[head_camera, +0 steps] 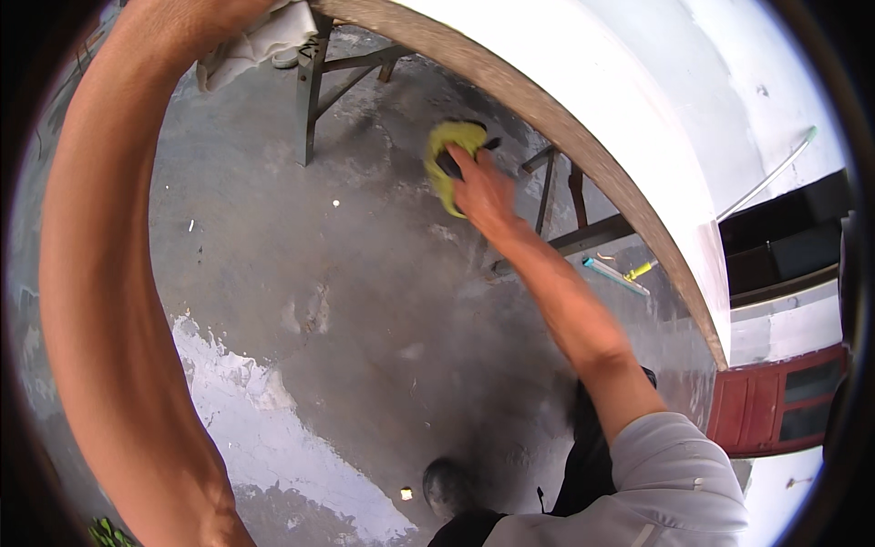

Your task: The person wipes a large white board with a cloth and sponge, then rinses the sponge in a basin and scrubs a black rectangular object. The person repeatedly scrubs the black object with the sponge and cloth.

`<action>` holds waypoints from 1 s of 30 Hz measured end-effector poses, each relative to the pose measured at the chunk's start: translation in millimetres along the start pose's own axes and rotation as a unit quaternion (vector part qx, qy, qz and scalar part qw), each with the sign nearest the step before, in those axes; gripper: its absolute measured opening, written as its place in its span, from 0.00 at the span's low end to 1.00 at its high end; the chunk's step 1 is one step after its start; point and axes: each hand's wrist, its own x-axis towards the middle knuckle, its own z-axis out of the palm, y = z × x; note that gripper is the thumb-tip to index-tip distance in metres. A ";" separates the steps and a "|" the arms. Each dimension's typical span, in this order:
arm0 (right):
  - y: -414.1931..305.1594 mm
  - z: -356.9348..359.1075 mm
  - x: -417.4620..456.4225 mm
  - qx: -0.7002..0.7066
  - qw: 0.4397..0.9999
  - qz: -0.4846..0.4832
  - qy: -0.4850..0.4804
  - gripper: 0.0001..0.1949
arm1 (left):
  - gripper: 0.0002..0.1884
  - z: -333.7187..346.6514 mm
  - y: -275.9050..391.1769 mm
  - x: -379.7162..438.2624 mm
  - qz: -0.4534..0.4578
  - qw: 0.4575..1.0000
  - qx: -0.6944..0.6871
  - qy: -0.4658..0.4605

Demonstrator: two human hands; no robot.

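Note:
My right hand (485, 188) grips a yellow-green fuzzy pad (451, 130) with a dark part under the fingers; motion blurs both. It is beside the brown edge of a large white panel (649, 137), over the concrete floor. Down the left side runs my left arm, bent up to the top rim, where only the base of my left hand (239, 8) shows. An off-white cloth (273, 41) hangs right beside that hand. The fingers are cut off, so whether they hold the cloth is hidden.
Metal trestle legs (311, 102) stand beneath the panel. A floor squeegee with a teal-edged head (615, 275) lies beyond it at the right. One dark shoe (448, 485) is at the bottom. A red door (752, 403) and green leaves (108, 532) are near the rim.

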 end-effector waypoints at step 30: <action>10.9 -0.2 -96.0 0.020 0.887 0.197 -0.417 0.17 | 0.21 -10.3 -62.3 37.4 0.046 0.995 -0.007 -0.086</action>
